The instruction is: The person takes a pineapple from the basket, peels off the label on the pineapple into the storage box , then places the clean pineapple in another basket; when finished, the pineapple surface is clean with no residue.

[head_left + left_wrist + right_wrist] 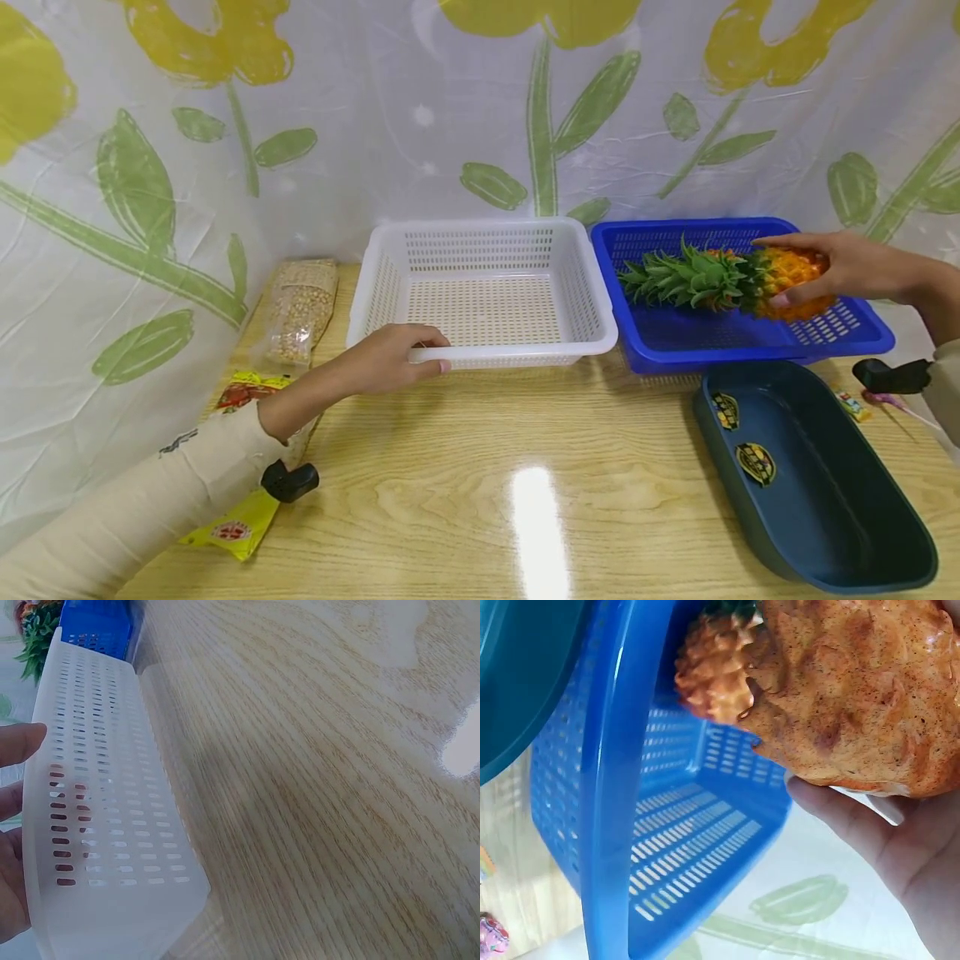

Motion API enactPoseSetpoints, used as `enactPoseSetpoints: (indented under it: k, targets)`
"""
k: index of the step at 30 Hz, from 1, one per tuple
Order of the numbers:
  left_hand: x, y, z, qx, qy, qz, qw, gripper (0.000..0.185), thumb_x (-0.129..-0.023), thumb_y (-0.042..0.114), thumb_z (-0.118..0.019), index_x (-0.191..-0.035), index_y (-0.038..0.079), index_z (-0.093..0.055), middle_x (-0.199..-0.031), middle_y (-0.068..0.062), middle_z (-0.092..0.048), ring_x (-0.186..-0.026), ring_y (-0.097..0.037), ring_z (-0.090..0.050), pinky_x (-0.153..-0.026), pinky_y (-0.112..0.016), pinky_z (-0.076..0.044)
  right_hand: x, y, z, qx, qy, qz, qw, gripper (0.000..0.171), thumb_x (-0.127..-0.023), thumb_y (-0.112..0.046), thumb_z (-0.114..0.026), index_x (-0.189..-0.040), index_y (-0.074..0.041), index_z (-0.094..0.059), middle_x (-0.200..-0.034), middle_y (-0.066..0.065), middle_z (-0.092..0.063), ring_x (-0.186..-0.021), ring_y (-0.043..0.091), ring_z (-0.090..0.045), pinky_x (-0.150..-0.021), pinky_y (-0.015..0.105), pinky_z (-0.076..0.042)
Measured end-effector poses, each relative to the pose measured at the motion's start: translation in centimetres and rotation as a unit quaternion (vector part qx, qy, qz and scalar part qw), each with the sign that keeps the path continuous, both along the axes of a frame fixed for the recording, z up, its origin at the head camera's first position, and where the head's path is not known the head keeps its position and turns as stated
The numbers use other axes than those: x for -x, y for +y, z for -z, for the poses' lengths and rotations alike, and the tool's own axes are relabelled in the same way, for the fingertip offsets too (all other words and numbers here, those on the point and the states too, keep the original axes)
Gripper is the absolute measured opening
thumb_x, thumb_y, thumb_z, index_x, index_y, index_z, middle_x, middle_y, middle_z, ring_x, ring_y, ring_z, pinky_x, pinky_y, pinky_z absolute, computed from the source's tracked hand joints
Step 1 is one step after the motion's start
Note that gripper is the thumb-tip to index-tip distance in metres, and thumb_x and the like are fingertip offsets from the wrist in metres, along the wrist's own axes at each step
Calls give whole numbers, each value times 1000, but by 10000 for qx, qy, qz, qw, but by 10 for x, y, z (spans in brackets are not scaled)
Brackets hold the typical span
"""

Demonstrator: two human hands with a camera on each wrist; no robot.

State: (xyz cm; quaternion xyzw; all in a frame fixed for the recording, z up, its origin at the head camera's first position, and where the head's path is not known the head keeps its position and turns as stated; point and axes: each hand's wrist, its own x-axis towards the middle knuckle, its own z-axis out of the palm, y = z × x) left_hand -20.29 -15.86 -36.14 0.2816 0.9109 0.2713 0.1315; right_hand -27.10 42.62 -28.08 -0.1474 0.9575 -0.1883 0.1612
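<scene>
My left hand (386, 358) grips the front rim of a white perforated plastic basket (517, 352), thumb outside and fingers over the edge. The left wrist view shows the thumb (26, 741) at the basket's rim (49, 690). On the right, my right hand (855, 268) holds a pineapple (795, 273) by its orange body, its green leaves pointing left over a blue perforated basket (660, 358). Close up in the right wrist view, the pineapple's body (855, 697) lies against the palm, the thumb underneath. A smaller bumpy orange part (712, 667) shows beside it.
A dark green tub (810, 492) stands in front of the blue basket, with small wrapped candies (851, 404) at its right. To the left lie a clear bag of kernels (303, 308) and a yellow packet (243, 525), partly behind my left arm. A flowered curtain (360, 125) hangs behind.
</scene>
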Motion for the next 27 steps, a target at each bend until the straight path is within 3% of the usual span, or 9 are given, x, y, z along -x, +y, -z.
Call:
enactPoseSetpoints:
  k: [6, 21, 24, 27]
  targets:
    - [1, -1, 1, 35, -36, 42, 10000, 35, -100, 34, -63, -126, 12, -66, -125, -6, -68, -118, -28, -62, -98, -48, -51, 8, 0, 7, 40, -454, -152, 9988, 80, -93, -26, -73, -159, -11, -28, -128, 20, -54, -87, 14, -61, -68, 32, -54]
    - [0, 0, -2, 42, -84, 6, 10000, 36, -99, 34, -65, -126, 11, -66, -126, -7, -68, -119, -27, -62, -99, -48, -50, 24, -5, 12, -196, -810, -349, 9959, 79, -94, -30, -71, -158, -9, -28, -126, 17, -58, -93, 13, -63, -73, 31, -54]
    - [0, 0, -2, 27, -88, -1, 10000, 36, -99, 34, -65, -126, 11, -67, -125, -7, -68, -118, -27, -62, -99, -47, -50, 27, -5, 14, -189, -845, -369, 9956, 79, -94, -31, -71, -157, -9, -29, -130, 19, -56, -99, 20, -63, -76, 35, -54]
    - [0, 0, -2, 20, -79, 4, 10000, 36, -98, 34, -65, -126, 10, -67, -125, -7, -68, -118, -27, -62, -99, -47, -50, 29, -6, 16, -179, -837, -381, 9956, 80, -94, -31, -71, -157, -7, -28, -140, 26, -47, -114, 37, -58, -84, 50, -53]
